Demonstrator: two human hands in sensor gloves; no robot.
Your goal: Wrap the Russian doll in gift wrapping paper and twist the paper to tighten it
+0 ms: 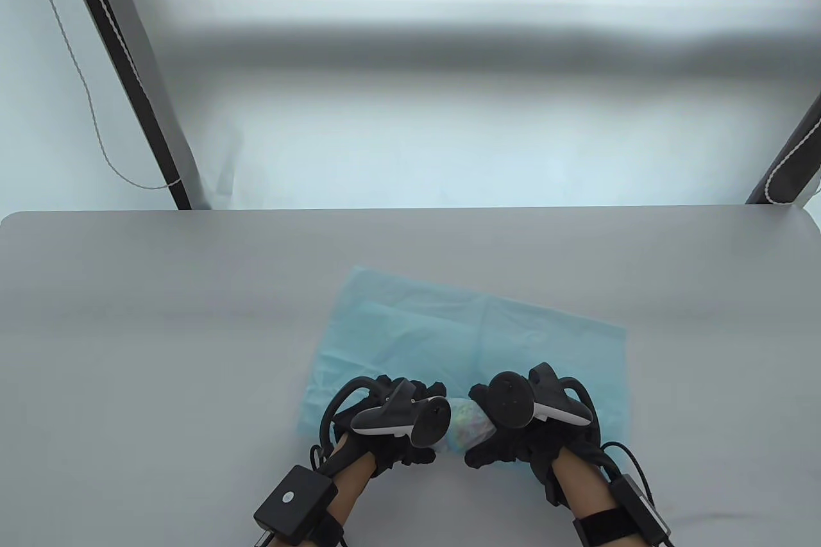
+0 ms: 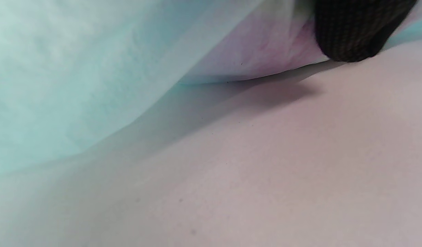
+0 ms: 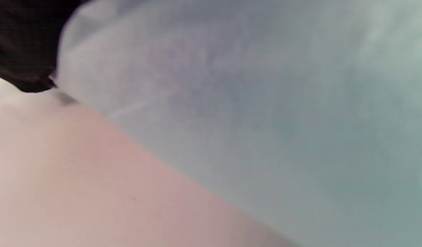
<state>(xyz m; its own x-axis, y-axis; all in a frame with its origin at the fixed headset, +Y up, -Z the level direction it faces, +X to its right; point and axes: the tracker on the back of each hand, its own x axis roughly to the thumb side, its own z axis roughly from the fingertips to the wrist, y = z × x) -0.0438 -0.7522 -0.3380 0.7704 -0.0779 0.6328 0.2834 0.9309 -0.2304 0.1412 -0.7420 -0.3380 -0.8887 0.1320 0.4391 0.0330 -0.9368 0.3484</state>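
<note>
Blue paper [image 1: 410,329] lies flat on the desk [image 1: 128,316]; I keep the doll [image 1: 467,431] at its near edge so it rolls up inside. My left hand [image 1: 391,425] and right hand [image 1: 513,425] both grip it.

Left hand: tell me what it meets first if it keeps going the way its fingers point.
The left hand points across toward the doll, which lies partly covered by the blue paper. It would likely meet the doll first, with the right hand just beyond. Contact may already exist; depth is unclear.
</note>
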